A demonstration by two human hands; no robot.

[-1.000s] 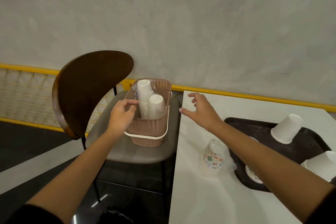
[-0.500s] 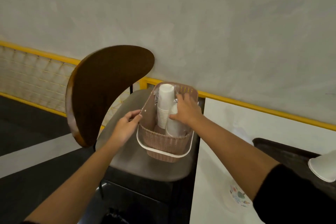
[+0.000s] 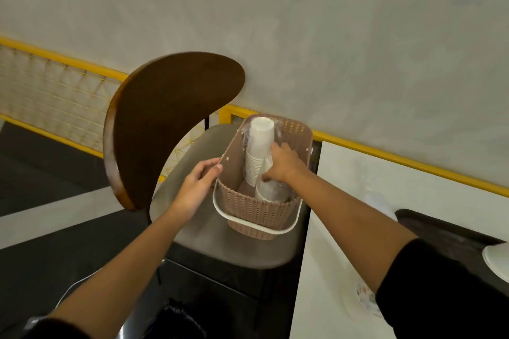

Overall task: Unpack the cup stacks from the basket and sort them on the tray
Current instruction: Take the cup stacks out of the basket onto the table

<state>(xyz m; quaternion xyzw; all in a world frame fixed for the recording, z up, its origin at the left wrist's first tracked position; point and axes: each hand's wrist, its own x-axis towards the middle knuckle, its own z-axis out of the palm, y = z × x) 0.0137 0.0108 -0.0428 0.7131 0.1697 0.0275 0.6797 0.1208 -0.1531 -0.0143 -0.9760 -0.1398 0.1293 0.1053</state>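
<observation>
A pinkish-brown woven basket (image 3: 256,212) with a white rim stands on the grey chair seat (image 3: 192,231). Inside it a tall stack of white paper cups (image 3: 259,151) stands upright in clear wrap, with a shorter wrapped cup stack (image 3: 271,190) beside it. My right hand (image 3: 282,164) reaches into the basket and closes around the shorter stack. My left hand (image 3: 199,184) grips the basket's left wall. The black tray (image 3: 429,226) lies on the white table at the right, with a white cup (image 3: 497,261) at the frame edge.
The chair has a dark brown curved backrest (image 3: 165,124) left of the basket. A white table (image 3: 338,228) starts just right of the chair; a patterned cup stack in plastic (image 3: 366,300) lies on it under my right arm. A yellow railing (image 3: 385,154) runs along the wall.
My right hand moved from above the table's edge into the basket and closed on the shorter cup stack. The view swung left, and my left hand stayed on the basket's side.
</observation>
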